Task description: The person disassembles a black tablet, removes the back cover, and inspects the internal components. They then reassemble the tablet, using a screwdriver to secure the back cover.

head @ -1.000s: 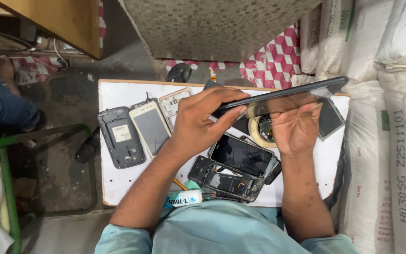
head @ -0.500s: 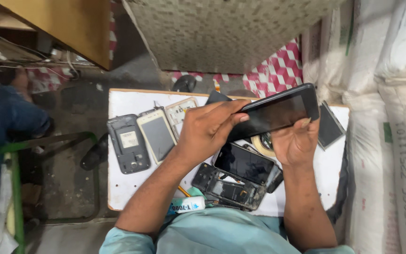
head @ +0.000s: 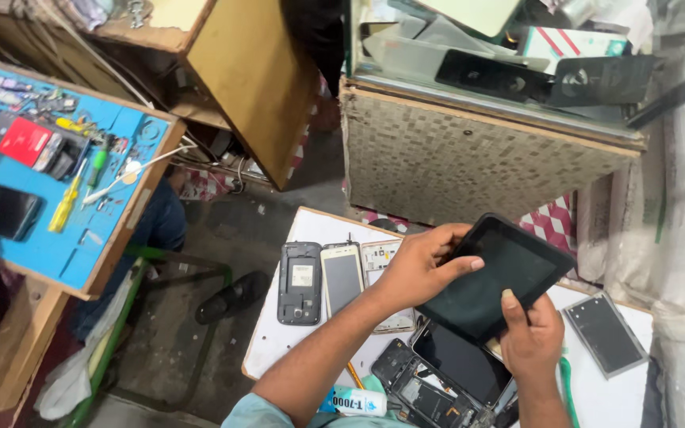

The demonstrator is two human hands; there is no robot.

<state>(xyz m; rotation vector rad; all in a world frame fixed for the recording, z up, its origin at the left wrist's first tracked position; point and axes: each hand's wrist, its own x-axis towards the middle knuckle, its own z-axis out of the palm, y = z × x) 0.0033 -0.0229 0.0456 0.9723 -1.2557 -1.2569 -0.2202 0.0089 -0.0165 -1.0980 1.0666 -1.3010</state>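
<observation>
We see a black tablet (head: 495,277), glossy dark screen up, held above the white table (head: 295,349). Long axis runs lower-left to upper-right. Left hand (head: 422,268) grips its upper-left edge; right hand (head: 531,337) pinches the bottom edge, thumb on glass.

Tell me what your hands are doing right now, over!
Left hand and right hand both grip the black tablet, screen up. Held above the white board. Opened phones below, nothing blocking.
</observation>
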